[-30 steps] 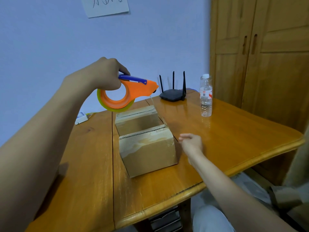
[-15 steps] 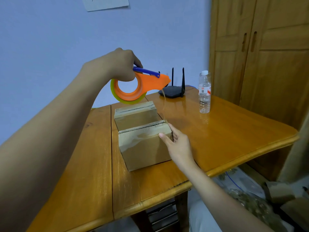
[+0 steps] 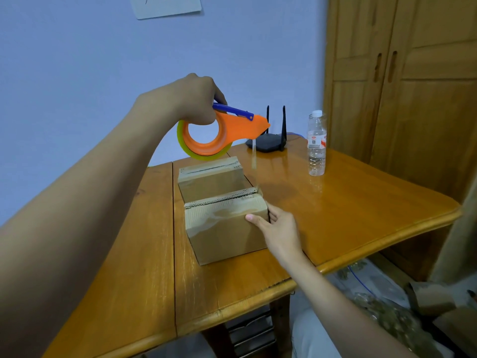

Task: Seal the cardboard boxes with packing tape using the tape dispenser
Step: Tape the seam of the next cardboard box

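Near the middle of the wooden table [image 3: 335, 215], slightly toward its left side, stands an open cardboard box [image 3: 227, 233], its top flaps apart so the inside shows. The right hand [image 3: 280, 229] grasps the box's near right corner: the thumb lies across the front face and the fingers curl round the right side wall. Above the box's far end, clear of the tabletop, the left hand [image 3: 192, 99] is clenched round the top of an orange tape dispenser [image 3: 222, 135] that has a blue strip along its upper edge and a roll of yellowish tape seated in its ring. The dispenser's nose points right, toward the far edge of the table. From that nose a clear strip of packing tape [image 3: 254, 157] hangs down and reaches the box's right rim at the near flap; whether it is stuck there is hard to tell. Near the far edge of the table sits a black router [image 3: 268, 144] with upright antennas, partly behind the dispenser. A clear plastic water bottle [image 3: 316, 144] with a white cap stands to the right of the router, well apart from the box. A wooden wardrobe [image 3: 413, 86] rises beyond the table's right side.
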Demonstrator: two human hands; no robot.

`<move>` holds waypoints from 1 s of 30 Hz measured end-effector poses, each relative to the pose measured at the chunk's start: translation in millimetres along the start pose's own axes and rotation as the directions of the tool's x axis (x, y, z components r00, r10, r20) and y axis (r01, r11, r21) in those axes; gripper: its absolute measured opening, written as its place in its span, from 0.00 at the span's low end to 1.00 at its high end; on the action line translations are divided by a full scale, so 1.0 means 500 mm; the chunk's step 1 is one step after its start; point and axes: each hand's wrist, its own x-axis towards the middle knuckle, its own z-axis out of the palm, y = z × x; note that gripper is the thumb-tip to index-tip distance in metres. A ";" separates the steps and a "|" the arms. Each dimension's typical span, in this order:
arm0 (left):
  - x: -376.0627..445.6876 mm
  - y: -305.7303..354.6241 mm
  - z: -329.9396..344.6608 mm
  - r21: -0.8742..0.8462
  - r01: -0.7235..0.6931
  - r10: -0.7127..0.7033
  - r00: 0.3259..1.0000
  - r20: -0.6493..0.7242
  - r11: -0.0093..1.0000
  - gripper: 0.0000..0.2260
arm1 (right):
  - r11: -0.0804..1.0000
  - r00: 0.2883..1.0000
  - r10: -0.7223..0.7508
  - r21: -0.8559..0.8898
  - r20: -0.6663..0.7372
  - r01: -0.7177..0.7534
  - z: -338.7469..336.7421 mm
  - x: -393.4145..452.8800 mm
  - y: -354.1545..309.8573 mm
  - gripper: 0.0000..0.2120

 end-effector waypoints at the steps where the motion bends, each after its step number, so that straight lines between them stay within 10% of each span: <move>1: 0.000 -0.001 0.001 0.001 0.001 -0.001 1.000 0.002 1.000 0.22 | 1.000 1.000 -0.008 -0.001 0.001 0.008 -0.002 0.003 -0.001 0.24; 8: -0.002 -0.003 -0.002 -0.005 0.002 -0.002 1.000 -0.002 1.000 0.23 | 0.998 0.996 0.053 -0.045 0.072 -0.050 -0.015 0.005 -0.013 0.51; 15: -0.006 -0.013 0.002 -0.003 -0.010 0.010 1.000 -0.007 1.000 0.23 | 0.999 0.994 0.030 -0.042 0.109 -0.026 -0.014 0.021 0.004 0.15; 20: -0.009 -0.023 0.004 -0.006 -0.001 0.001 1.000 -0.007 1.000 0.24 | 0.998 0.992 0.057 -0.035 0.115 -0.054 -0.022 0.028 0.010 0.20; 24: -0.012 -0.031 0.002 0.004 -0.013 0.013 1.000 -0.021 1.000 0.24 | 0.993 0.991 0.068 -0.108 0.116 -0.056 -0.033 0.022 -0.003 0.43; 30: -0.021 -0.064 0.010 0.013 -0.038 0.039 0.999 -0.026 0.999 0.26 | 0.953 0.986 -0.089 -0.277 0.141 0.125 -0.041 0.030 -0.051 0.38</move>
